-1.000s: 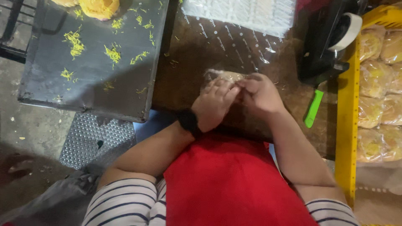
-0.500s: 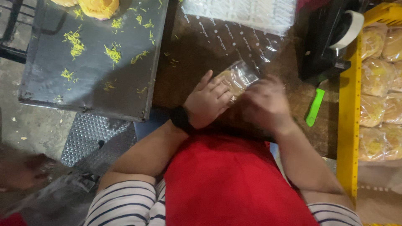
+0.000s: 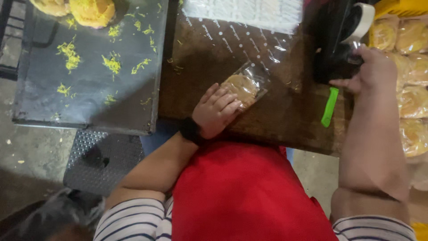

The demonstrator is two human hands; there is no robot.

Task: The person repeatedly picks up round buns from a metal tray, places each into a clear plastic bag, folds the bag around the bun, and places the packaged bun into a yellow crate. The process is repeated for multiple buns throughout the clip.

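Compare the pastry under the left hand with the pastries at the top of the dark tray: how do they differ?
The pastry under the left hand is a bagged pastry, sealed in clear plastic; the tray pastries are bare. The bagged pastry lies flat on the brown table; the tray pastries sit on the dark tray among yellow crumbs. The bagged pastry looks paler brown, the tray pastries brighter yellow. Both look round.

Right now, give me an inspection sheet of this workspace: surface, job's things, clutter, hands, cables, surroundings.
Surface: dark brown wooden table.
Job's things: clear bag with a flat golden pastry; black tape dispenser.
Clutter: yellow crumbs on a dark metal tray; green-handled tool.
Hands: left hand presses the bag; right hand at the dispenser.
Cables: nothing seen.
Surroundings: yellow crate of bagged pastries; concrete floor.
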